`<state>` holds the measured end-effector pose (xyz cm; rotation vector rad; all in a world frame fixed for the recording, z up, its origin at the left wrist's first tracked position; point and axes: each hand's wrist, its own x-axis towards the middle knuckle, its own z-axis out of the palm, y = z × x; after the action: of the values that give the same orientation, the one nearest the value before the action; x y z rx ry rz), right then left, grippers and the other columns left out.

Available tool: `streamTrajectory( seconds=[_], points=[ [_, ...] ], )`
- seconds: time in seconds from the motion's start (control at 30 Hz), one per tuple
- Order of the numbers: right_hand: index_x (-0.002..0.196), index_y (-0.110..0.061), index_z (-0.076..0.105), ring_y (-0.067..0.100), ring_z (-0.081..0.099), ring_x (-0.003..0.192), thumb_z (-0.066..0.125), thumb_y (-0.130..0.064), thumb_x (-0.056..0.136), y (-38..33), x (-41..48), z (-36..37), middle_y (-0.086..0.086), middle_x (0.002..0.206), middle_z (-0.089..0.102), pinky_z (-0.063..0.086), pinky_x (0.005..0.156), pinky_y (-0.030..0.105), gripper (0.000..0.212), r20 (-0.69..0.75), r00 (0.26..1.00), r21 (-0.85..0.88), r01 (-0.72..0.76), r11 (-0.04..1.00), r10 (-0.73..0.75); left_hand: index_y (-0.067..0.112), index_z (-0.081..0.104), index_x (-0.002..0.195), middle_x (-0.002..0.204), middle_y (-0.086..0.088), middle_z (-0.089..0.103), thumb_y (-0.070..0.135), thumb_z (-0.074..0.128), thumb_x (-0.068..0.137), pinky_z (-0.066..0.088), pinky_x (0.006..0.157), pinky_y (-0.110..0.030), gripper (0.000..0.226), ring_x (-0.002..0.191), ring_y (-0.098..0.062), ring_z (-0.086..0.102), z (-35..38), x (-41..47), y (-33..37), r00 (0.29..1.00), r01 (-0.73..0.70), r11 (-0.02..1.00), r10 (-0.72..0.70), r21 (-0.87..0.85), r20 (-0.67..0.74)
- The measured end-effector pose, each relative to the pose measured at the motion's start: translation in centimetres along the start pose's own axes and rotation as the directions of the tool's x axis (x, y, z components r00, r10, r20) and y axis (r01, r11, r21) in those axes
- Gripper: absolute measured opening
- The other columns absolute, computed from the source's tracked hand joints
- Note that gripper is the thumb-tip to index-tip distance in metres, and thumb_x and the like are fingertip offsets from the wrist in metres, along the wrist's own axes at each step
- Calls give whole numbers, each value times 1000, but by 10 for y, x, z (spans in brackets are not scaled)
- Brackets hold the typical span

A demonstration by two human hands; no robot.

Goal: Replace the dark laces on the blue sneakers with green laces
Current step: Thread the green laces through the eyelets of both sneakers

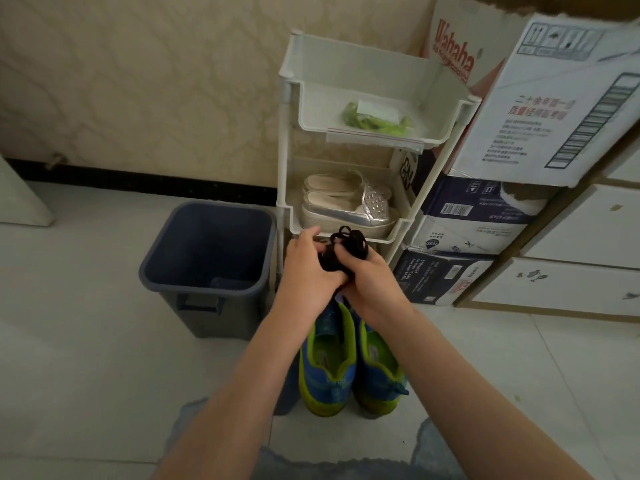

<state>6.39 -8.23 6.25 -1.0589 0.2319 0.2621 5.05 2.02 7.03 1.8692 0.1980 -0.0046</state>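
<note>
Two blue sneakers with lime-green lining stand side by side on the floor, heels toward me, their toes hidden under my hands. Above them both hands hold a bundle of dark laces. My right hand grips the bundle from below and the right. My left hand pinches it from the left. Green laces lie in a clear zip bag on the top tray of the white rack.
A dark blue bin stands open on the floor left of the rack. Silver slip-on shoes fill the rack's middle tray. Stacked cardboard boxes and white drawers line the right side. A patterned wall is behind.
</note>
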Motion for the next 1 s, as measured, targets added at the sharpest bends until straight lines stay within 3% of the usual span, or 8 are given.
streamTrajectory(
  seconds=[0.1, 0.17, 0.27, 0.43, 0.6, 0.77, 0.9, 1.0],
  points=[
    [110, -5, 57, 25, 65, 95, 47, 0, 96, 9, 12, 20, 15, 103, 65, 55, 81, 34, 18, 15, 999, -110, 50, 993, -49, 14, 50, 127, 122, -4, 50, 4, 77, 70, 38, 77, -10, 64, 104, -8, 51, -20, 4, 4, 998, -37, 997, 40, 62, -40],
    [105, -9, 57, 24, 62, 95, 45, 3, 95, 15, 25, 47, 11, 97, 63, 52, 87, 39, 19, -9, 994, -271, 103, 957, -110, 16, 57, 116, 119, -7, 50, 3, 77, 68, 43, 84, -18, 54, 103, -14, 53, -45, 10, -1, 970, -54, 995, 71, 80, -232],
    [99, -15, 54, 13, 57, 84, 43, 3, 96, 12, 40, 88, -1, 86, 58, 48, 74, 28, 21, -3, 980, -410, 179, 895, -197, 16, 63, 108, 108, 0, 60, 5, 73, 75, 43, 83, -19, 36, 100, -14, 57, -65, 18, -8, 922, -59, 998, 50, -12, -385],
    [117, -5, 54, 11, 52, 100, 42, 6, 94, 22, 65, 153, 7, 108, 60, 45, 81, 19, 28, 217, 924, -577, 381, 723, -314, 11, 62, 117, 109, -1, 65, 2, 59, 88, 49, 90, -27, 30, 103, -11, 59, -94, 39, -23, 804, -106, 974, -33, -198, -594],
    [120, -3, 51, 23, 53, 113, 48, 3, 93, 54, 108, 169, 16, 123, 53, 47, 94, 31, 28, 271, 924, -695, 382, 610, -270, 13, 33, 146, 143, -9, 45, -6, 45, 93, 34, 111, -35, 58, 133, -19, 43, -99, 53, -48, 820, 11, 963, -163, -270, -549],
    [142, -10, 37, 31, 22, 138, 63, -20, 89, 85, 131, 138, 11, 150, 24, 22, 114, 41, 60, 202, 975, -967, 185, 178, 87, 17, 30, 148, 151, -8, 35, -7, 41, 93, 30, 113, -38, 62, 138, -24, 33, -88, 59, -67, 900, 188, 944, -276, -270, -337],
    [108, -13, 64, 26, 50, 119, 57, -12, 91, 94, 127, 115, 8, 117, 59, 43, 100, 36, 18, 235, 970, -914, 200, 353, 58, 17, 40, 143, 142, -5, 47, -5, 40, 94, 35, 106, -32, 53, 131, -21, 43, -85, 60, -62, 922, 216, 952, -272, -215, -275],
    [106, -11, 64, 19, 59, 107, 56, -7, 91, 79, 115, 102, 6, 107, 66, 47, 95, 32, 18, 268, 961, -872, 215, 439, 61, 15, 48, 137, 133, -8, 54, 0, 42, 95, 40, 102, -32, 45, 123, -21, 50, -81, 59, -59, 927, 221, 954, -270, -203, -259]
  ],
)
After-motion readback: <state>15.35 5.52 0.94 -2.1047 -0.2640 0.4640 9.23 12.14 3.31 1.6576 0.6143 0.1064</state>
